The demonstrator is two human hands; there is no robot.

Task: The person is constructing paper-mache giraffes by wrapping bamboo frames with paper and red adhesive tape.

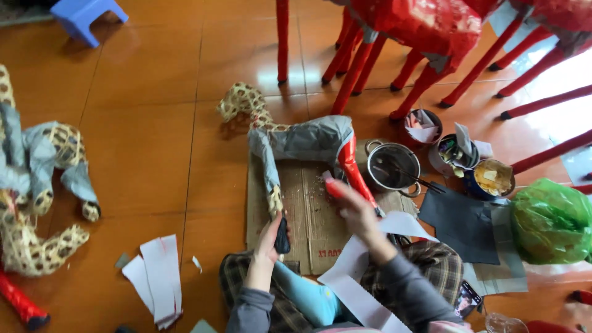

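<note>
Metal pot point(393, 166) beside right hand point(356, 209)

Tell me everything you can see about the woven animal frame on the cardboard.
The animal frame is open bamboo-like lattice, its body mostly wrapped in grey paper. One leg is covered in shiny red, another grey with a black foot. It lies on the flat cardboard. The left hand grips the black foot; the right hand presses at the red leg.

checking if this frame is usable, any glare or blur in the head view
Head view: strong daylight glare washes out the floor at upper right, behind the red legs; the right hand is motion-blurred, smearing the red piece at its fingertips; the left hand on the woven figure stays fairly sharp; wide-angle bending shows at the edges.
</note>
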